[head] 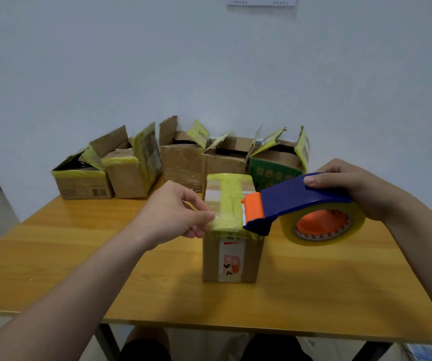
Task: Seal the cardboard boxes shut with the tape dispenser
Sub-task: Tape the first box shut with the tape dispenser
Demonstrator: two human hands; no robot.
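A small closed cardboard box (232,259) stands mid-table, its top covered in yellowish tape. My right hand (350,188) grips the blue and orange tape dispenser (295,201) with its clear tape roll (323,225). The dispenser's orange blade end rests at the box's near right top edge. My left hand (176,214) pinches the tape end against the box's near left top edge, thumb on top.
Several open cardboard boxes (131,168) with raised, tape-edged flaps line the back of the wooden table (79,256) by the white wall; one is green (274,173). My knees show under the table's near edge.
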